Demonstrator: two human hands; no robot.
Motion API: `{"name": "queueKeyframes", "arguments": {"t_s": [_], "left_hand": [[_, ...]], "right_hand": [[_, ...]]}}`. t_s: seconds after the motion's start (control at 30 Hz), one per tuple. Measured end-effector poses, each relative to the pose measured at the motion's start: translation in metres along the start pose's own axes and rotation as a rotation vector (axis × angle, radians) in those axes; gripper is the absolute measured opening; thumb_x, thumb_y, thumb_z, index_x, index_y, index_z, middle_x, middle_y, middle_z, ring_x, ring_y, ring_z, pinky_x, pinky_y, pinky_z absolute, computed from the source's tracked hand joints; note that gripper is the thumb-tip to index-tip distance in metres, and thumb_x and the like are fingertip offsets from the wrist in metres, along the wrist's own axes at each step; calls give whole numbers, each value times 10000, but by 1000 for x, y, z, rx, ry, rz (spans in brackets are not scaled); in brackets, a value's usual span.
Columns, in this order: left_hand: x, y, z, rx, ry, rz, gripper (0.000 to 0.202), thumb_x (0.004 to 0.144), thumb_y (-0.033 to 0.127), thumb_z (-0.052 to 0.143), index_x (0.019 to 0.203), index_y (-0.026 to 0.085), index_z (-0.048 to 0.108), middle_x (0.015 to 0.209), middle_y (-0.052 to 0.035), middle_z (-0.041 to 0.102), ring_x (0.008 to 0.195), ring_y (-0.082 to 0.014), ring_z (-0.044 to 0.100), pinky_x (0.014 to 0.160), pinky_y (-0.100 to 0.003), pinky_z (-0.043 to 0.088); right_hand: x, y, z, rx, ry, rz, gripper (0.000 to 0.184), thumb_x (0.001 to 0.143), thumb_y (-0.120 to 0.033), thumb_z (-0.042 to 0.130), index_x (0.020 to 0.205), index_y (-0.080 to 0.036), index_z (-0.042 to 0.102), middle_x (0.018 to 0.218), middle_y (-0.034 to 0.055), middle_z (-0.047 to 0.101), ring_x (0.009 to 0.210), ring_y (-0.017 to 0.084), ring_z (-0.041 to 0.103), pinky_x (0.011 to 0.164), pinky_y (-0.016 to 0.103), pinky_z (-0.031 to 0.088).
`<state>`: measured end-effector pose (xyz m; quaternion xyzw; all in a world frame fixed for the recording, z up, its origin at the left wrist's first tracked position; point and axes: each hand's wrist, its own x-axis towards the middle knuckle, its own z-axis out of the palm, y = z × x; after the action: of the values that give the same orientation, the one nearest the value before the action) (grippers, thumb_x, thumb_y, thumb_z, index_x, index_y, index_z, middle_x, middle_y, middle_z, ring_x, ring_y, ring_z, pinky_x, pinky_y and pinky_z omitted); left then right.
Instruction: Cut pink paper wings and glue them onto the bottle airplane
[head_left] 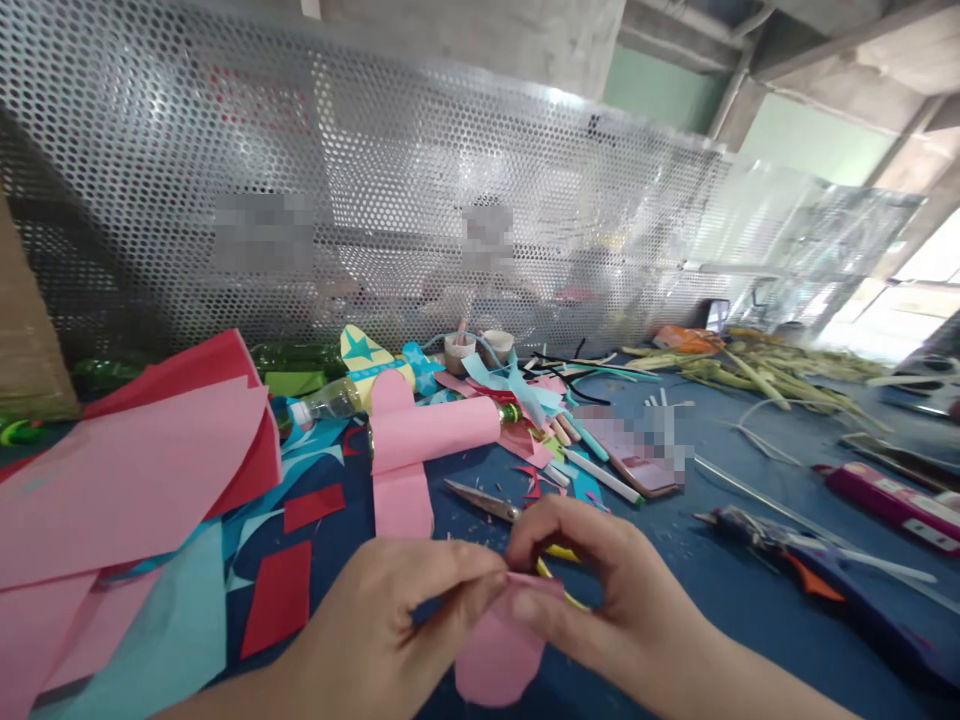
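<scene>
Low in the middle of the view, my left hand (390, 625) and my right hand (592, 590) both pinch the top edge of a small pink paper piece (499, 650) with a rounded lower end. Just beyond the hands lie scissors (487, 500) with yellow handles, partly hidden behind my right fingers. Behind them rests a bottle wrapped in pink paper (435, 430) with pink paper wings, shaped like a plane. Another paper plane with a yellow tail and blue stars (367, 360) sits further back.
Large pink and red paper sheets (127, 470) and blue scraps cover the left of the blue table (712, 570). A phone (637, 460), pens, paper strips, small cups (476, 350), green stalks (750, 370) and packets lie to the right. A perforated metal screen (375, 200) stands behind.
</scene>
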<state>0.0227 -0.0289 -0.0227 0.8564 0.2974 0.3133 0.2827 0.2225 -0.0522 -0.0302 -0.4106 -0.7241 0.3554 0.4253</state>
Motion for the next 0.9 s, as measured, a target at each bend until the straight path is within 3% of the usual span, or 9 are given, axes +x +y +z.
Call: {"name": "queueKeyframes", "arguments": {"t_s": [0.17,0.3,0.53,0.67,0.77,0.9], "left_hand": [[-2,0,5,57,37,21,234,930,231,498,824,213,706,686,0,720,574,-119,645,577,-154,458],[3,-6,7,24,29,-16,279,926,240,491,768,200,717,678,-10,704,555,-123,609,551,-180,436],[8,-13,6,-201,-27,-256,272,901,292,500,765,168,700,670,7,638,600,-117,539,549,-189,396],[7,-25,12,-457,-49,-434,226,846,365,577,820,165,680,754,-1,660,682,-131,565,620,-207,423],[6,-36,18,-565,-52,-516,291,804,440,629,902,168,661,709,20,621,631,-116,529,591,-207,409],[8,-42,21,-677,-23,-573,353,755,510,653,782,158,640,655,32,557,629,-127,524,604,-232,455]], "right_hand": [[-1,0,3,-228,37,-113,95,873,-229,595,780,-214,582,708,-22,618,632,110,573,597,196,448],[-1,7,0,-276,7,-84,113,881,-193,546,773,-221,564,714,-22,622,645,116,583,604,193,453],[4,11,-4,-51,-79,227,219,884,-362,532,743,-199,573,656,-10,580,616,135,538,557,216,408],[7,17,1,7,-66,294,233,868,-375,553,733,-186,567,647,-16,549,618,135,502,570,232,381],[12,26,3,74,-46,317,257,842,-409,589,735,-176,567,655,-14,551,627,135,501,594,245,384],[22,36,0,241,17,367,432,738,-585,661,697,-171,547,626,-27,524,586,119,469,574,249,376]]}}
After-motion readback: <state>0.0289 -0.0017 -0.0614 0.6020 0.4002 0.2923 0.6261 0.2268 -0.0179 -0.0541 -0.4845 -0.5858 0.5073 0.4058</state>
